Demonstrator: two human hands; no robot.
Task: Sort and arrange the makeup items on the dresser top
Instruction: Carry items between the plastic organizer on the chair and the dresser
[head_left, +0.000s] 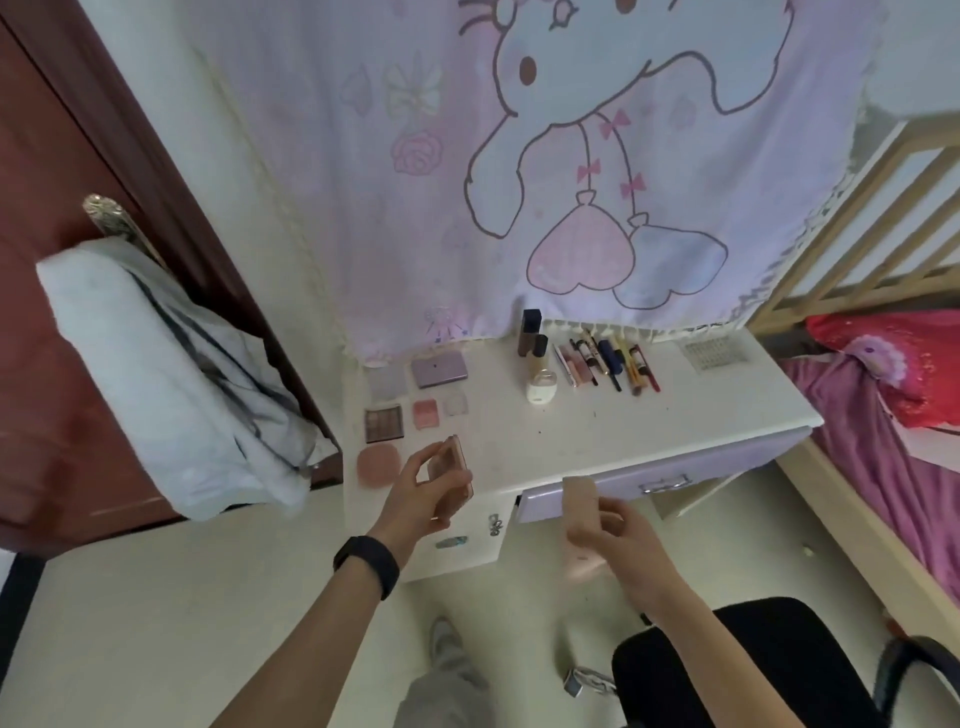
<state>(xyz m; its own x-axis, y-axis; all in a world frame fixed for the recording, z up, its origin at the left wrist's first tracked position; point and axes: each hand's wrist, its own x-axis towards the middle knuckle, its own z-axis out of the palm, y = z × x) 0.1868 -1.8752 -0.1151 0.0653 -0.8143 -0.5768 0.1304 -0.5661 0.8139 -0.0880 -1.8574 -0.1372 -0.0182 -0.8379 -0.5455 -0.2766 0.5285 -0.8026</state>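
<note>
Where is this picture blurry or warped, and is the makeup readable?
Head view: the right hand and its pale pink item are motion-smeared; the left hand and its compact are sharper; pencils and palettes read clearly; the wide lens bows the door and bed rail.

No text can be read. Any labels on the pencils (605, 361) and palettes (439, 369) are too blurred to make out.

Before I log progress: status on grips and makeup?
Left grip holds pink compact over dresser. Right grip holds blurred pink item. Nothing seen in the way.
</note>
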